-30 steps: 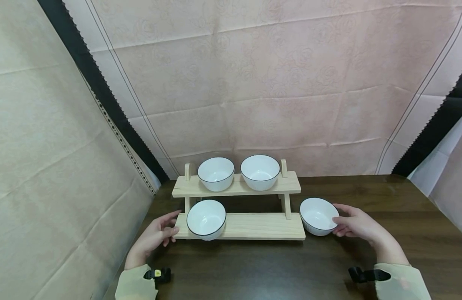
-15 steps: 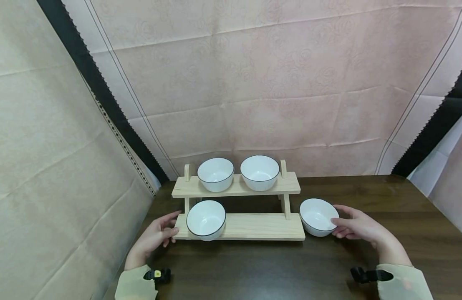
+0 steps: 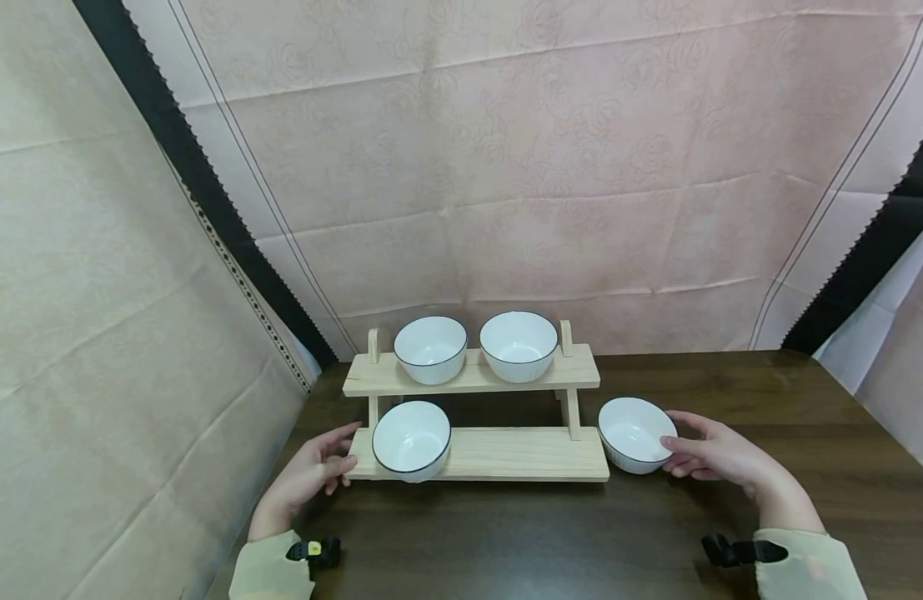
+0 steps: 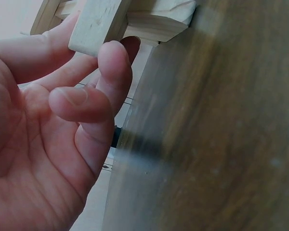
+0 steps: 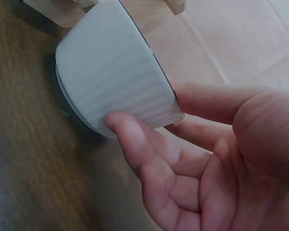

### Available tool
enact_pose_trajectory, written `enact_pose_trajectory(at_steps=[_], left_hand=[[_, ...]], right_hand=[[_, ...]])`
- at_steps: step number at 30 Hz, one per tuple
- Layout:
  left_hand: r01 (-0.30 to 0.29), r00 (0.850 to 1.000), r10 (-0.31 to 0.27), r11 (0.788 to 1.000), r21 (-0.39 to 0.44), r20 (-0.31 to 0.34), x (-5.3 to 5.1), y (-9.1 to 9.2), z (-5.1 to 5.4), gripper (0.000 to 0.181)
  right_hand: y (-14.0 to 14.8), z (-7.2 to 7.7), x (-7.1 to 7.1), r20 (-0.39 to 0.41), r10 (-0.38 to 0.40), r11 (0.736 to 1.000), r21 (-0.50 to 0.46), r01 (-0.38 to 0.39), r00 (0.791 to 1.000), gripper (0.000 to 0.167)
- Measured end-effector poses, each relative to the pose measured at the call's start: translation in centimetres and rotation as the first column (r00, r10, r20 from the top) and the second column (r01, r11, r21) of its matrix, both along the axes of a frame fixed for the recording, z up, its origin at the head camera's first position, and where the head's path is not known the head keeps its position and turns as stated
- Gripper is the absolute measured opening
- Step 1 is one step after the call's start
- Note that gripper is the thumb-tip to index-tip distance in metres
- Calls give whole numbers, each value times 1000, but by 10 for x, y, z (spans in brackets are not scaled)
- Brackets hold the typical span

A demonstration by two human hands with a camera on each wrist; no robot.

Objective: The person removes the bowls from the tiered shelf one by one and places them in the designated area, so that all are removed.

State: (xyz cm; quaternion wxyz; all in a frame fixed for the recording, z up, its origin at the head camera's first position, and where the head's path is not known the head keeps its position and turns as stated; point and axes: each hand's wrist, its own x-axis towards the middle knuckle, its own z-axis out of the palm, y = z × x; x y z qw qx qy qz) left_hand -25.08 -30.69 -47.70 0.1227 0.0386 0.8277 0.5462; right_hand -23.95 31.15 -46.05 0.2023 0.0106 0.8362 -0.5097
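Observation:
A two-tier wooden shelf [image 3: 521, 452] stands on the table. My left hand [image 3: 311, 475] holds the left end of its lower board; in the left wrist view, thumb and fingers meet around the board end [image 4: 94, 29]. A white bowl [image 3: 635, 429] with a dark rim is just right of the shelf. My right hand [image 3: 704, 452] grips its right side, the thumb at the rim and fingers against the outer wall, as the right wrist view shows the bowl [image 5: 111, 72] closely. Another white bowl [image 3: 412, 437] sits at the left of the lower board.
Two more white bowls, a left one [image 3: 431, 350] and a right one [image 3: 519, 346], sit side by side on the upper board between short upright posts. The dark wooden table [image 3: 506, 542] reaches back to a pale fabric backdrop [image 3: 551, 183]. Another cloth [image 3: 131, 375] hangs at the left.
Almost nothing differs. My right wrist has shifted very slightly rightward, while the bowls, the shelf and my left hand keep their places.

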Motion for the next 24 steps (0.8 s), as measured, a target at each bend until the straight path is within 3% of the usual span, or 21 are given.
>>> enact_pose_trajectory(at_steps=[6,24], left_hand=[[-10,1000,10,1000,-20,-24,-5,-5,-13,62],[-25,1000,25,1000,-8,-9,-6,-6,-14,61]], right_hand=[[1,0,0,5,-1,1000,7,1,1000,80],[0,0,1,-22,-56,996,62,57,998,80]])
